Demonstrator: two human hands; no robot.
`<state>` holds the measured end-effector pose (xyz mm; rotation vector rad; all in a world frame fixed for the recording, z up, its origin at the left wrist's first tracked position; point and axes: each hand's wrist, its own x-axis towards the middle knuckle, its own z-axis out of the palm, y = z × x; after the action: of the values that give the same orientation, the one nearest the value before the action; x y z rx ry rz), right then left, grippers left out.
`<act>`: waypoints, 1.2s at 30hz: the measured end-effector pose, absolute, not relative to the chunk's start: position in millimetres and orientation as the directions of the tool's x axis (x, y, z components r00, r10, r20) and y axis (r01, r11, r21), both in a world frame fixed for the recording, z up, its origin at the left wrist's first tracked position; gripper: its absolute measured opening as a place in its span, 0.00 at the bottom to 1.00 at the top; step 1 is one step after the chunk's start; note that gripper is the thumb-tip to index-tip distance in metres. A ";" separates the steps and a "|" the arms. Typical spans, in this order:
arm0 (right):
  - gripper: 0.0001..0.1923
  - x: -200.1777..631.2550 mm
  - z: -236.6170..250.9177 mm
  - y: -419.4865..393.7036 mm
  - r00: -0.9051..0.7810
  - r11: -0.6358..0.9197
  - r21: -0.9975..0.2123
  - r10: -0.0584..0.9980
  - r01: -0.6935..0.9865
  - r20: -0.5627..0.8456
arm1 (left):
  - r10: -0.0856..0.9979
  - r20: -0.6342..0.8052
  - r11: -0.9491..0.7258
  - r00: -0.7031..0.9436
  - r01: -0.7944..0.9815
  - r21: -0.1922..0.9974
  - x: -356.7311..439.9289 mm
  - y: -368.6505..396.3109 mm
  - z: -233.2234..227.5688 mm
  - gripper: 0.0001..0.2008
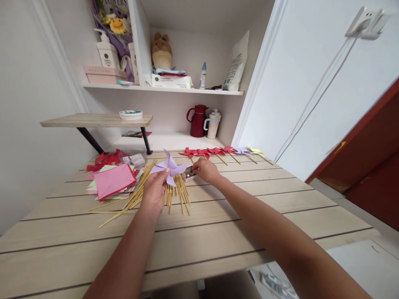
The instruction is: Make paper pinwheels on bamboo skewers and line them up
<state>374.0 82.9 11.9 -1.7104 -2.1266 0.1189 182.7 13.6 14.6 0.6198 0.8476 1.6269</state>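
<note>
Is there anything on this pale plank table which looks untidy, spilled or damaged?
Only slight untidiness: left of the left hand, a few thin yellow wooden sticks stray at angles from their pile across the pale plank table. Nothing looks clearly spilled or damaged.

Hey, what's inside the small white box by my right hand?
The small white box holds small, shiny, metallic-looking pieces, too tiny to identify. Your right hand covers part of its far right side, so whatever lies beneath your fingertips can't be seen.
</note>
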 end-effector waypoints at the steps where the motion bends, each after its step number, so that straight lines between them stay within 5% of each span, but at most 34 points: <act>1: 0.08 373.5 11.6 82.7 -0.169 0.247 -0.313 0.952 0.917 0.257 | 0.975 -0.043 -0.098 -0.218 -0.596 0.797 182.8 13.6 14.6 0.09; 17: 0.09 381.7 12.4 81.2 -0.166 0.227 -0.277 0.960 0.934 0.227 | 0.982 -0.031 -0.092 -0.187 -0.612 0.785 181.5 15.4 10.9 0.20; 36: 0.13 376.0 20.5 68.6 -0.326 0.331 0.011 0.924 0.944 0.201 | 0.978 -0.062 -0.077 -0.198 -0.623 0.778 182.0 16.1 9.8 0.18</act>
<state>376.0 68.6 20.5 -1.7210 -2.4295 -0.1887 182.0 16.1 9.8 0.5884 0.8233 1.6105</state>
